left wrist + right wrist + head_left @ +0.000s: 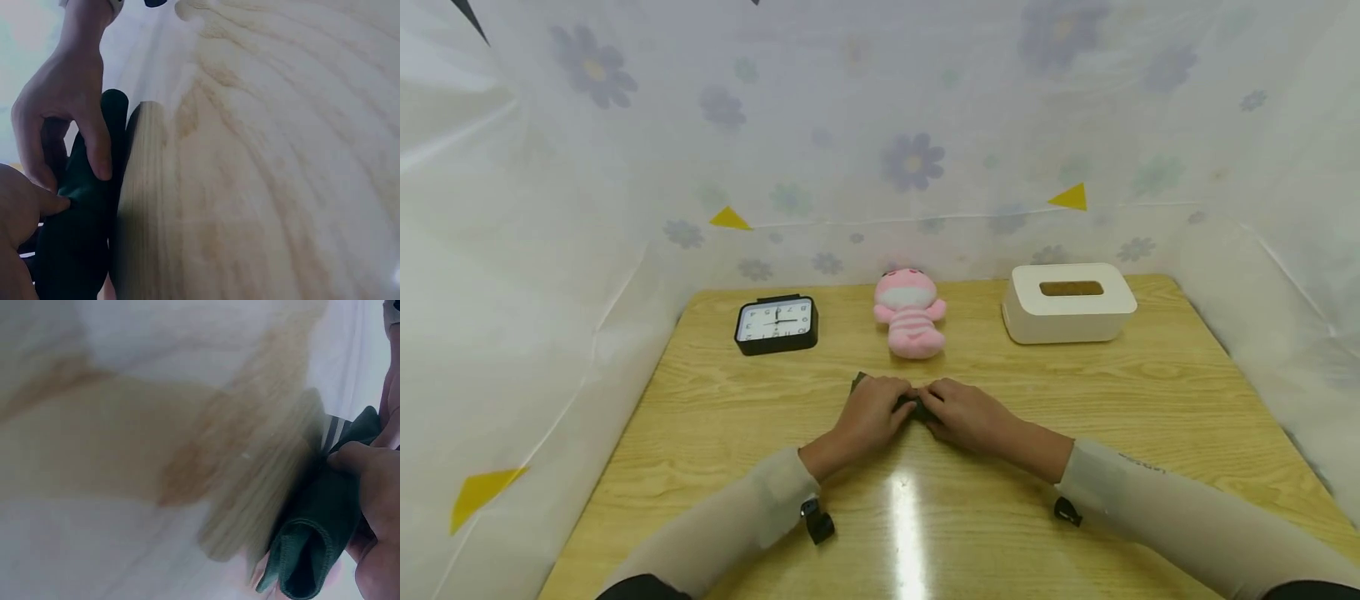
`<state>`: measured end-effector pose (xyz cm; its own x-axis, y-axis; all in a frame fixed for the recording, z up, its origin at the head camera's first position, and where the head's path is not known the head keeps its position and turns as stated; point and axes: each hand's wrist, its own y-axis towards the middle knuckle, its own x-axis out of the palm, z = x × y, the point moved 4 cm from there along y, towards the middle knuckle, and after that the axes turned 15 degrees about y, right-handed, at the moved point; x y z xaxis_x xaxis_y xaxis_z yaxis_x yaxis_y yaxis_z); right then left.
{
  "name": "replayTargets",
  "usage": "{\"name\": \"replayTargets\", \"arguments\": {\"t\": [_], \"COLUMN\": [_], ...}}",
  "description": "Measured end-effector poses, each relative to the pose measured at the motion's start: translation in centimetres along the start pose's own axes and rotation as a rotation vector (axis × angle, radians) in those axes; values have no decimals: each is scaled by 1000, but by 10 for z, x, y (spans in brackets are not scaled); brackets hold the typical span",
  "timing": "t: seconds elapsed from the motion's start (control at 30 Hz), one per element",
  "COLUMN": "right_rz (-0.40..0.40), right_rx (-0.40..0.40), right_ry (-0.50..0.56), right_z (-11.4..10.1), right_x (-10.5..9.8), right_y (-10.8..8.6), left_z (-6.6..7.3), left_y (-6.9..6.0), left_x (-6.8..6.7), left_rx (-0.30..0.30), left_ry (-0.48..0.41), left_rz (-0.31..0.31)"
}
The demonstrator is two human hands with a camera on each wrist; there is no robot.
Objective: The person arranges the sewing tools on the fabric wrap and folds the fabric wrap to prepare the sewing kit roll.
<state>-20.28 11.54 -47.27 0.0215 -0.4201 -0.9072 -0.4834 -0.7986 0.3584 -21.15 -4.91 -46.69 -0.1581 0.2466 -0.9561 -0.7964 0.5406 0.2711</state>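
A dark green cloth [917, 407], folded or rolled into a narrow strip with a stitched edge [312, 528], lies low over the middle of the table. My left hand [868, 410] grips its left part, palm down. Close beside it, my right hand [962, 414] pinches the right part between thumb and fingers. The two hands nearly meet, and they hide much of the cloth in the head view. A looped, open end of it shows in the right wrist view. Dark and white stripes [335, 432] appear beside the cloth; what they belong to is unclear.
Beyond the hands lies a pink plush toy [912, 321] with a striped body. A black-framed clock [777, 324] stands back left, its numerals upside down. A white tissue box [1071, 308] stands back right. Flowered sheeting [850, 150] surrounds the wooden table [1120, 400].
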Motion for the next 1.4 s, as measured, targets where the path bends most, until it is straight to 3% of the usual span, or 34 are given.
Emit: {"name": "replayTargets", "arguments": {"t": [0.3, 0.4, 0.5, 0.6, 0.7, 0.8, 0.87, 1.03, 1.2, 1.4], "right_rz": [-8, 5, 69, 139, 140, 72, 9, -76, -46, -17], "right_rx": [-74, -64, 69, 256, 417, 530, 560, 547, 524, 517], "right_ry": [-109, -56, 121, 363, 533, 564, 519, 445, 536, 565], "right_z": [-10, -12, -9, -2, 5, 9, 11, 11, 13, 18], "right_x": [0, 1, 0, -1, -2, -2, -3, -3, -2, 0], "right_y": [-1, -1, 1, 6, 10, 12, 14, 15, 18, 17], "left_z": [2, 0, -4, -9, -14, -15, -14, -8, -7, -5], "left_y": [-10, -13, -12, -8, -3, 1, 2, 3, 2, 4], "left_x": [4, 6, 8, 12, 15, 14, 12, 10, 12, 12], "left_rx": [12, 10, -18, -76, -149, -179, -156, -82, -101, -123], "left_ry": [30, 11, -66, -183, -285, -322, -296, -196, -154, -132], "left_rz": [4, 13, 8, -18, -59, -117, -157, -212, -187, -152]}}
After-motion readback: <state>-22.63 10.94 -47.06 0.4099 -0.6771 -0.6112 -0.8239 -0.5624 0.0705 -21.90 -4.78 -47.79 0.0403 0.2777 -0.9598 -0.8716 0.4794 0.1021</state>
